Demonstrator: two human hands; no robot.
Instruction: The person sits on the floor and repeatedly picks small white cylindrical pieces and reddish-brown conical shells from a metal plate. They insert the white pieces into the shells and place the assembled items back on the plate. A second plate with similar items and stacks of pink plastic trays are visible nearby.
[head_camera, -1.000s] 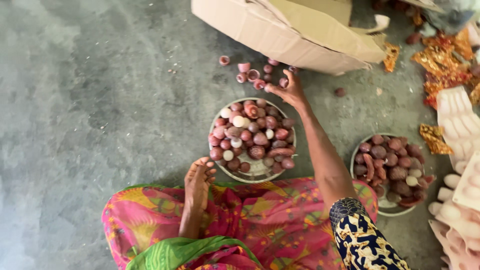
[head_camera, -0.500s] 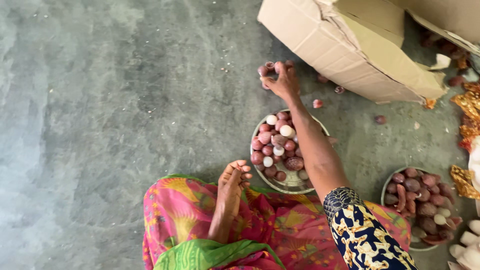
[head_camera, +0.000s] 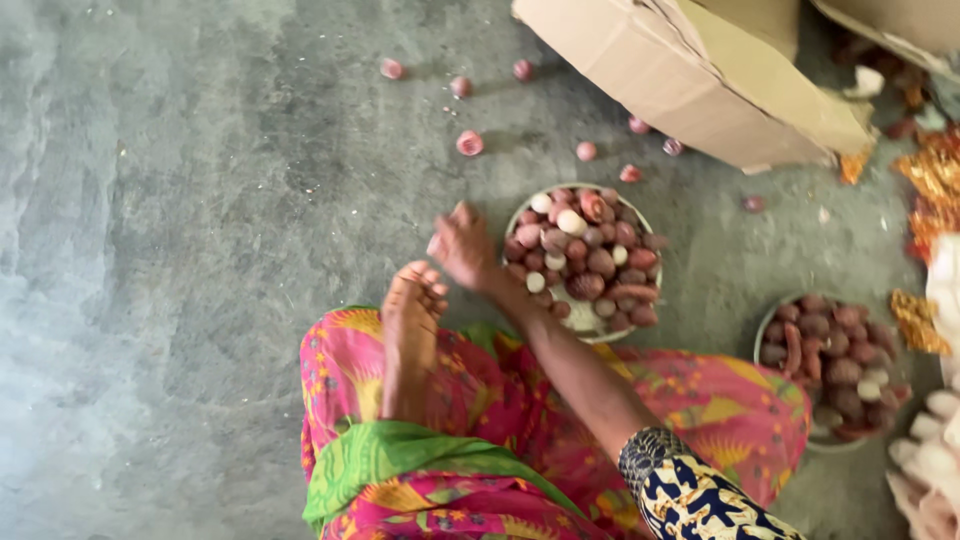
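Observation:
My right hand (head_camera: 462, 245) is by the left rim of a round metal bowl (head_camera: 600, 337) heaped with reddish-brown and white round pieces (head_camera: 590, 255). The hand is blurred, its fingers are curled, and a small pink piece (head_camera: 434, 244) shows at the fingertips. My bare foot (head_camera: 410, 310) lies just left of and below the hand, on a pink patterned cloth (head_camera: 480, 400). Several small pink pieces, such as one ring-shaped piece (head_camera: 469, 143), lie scattered on the grey floor beyond the bowl. My left hand is out of view.
A tipped cardboard box (head_camera: 690, 80) lies at the top right. A second metal bowl (head_camera: 765, 335) of reddish pieces stands at the right. Gold-orange foil scraps (head_camera: 935, 180) and pale moulded shapes (head_camera: 935, 450) lie along the right edge. Bare concrete floor (head_camera: 180, 250) stretches to the left.
My right hand has drawn back from the pile of pieces near the box to the bowl's left rim. The small pieces are now spread out across the floor. The view has shifted.

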